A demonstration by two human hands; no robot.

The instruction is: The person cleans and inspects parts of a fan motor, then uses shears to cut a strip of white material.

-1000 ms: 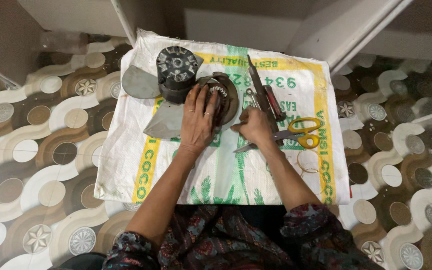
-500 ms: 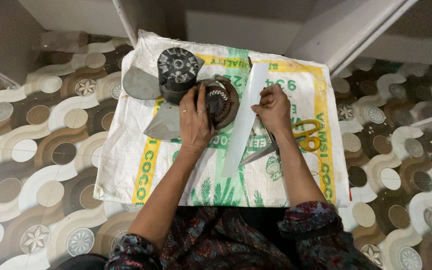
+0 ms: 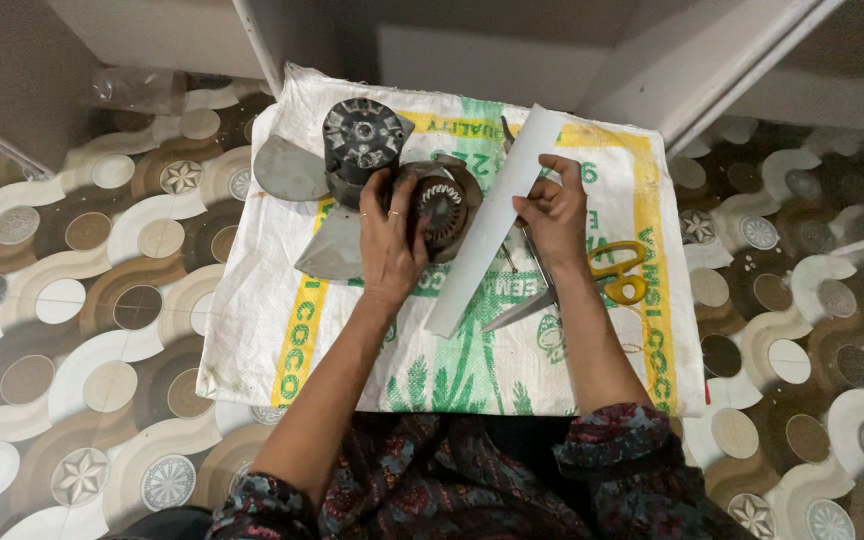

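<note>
A: What is the left hand (image 3: 389,240) doing?

B: It is lying palm down on the round motor stator (image 3: 439,208), fingers curled over its near edge and gripping it against the woven sack (image 3: 282,330) spread on the patterned floor (image 3: 82,330)

A: And the right hand (image 3: 555,208)?

B: It is pinching a long white strip of paper (image 3: 492,222) between thumb and bent fingers, closed on its right edge. The strip is slanting from beyond the fingertips down to a spot between the two wrists, its lower end resting on the sack

A: What is lying around them?

B: Just beyond the left hand, a dark ribbed motor housing (image 3: 362,135) is standing with grey fan blades (image 3: 290,170) spreading to its left side. Under and just to the outside of the right hand, scissors with yellow handles (image 3: 620,275) are lying on the sack, their blades pointing toward the strip's lower end. A thin metal tool (image 3: 508,135) is peeking out behind the strip beyond the right hand; I cannot tell what kind
</note>
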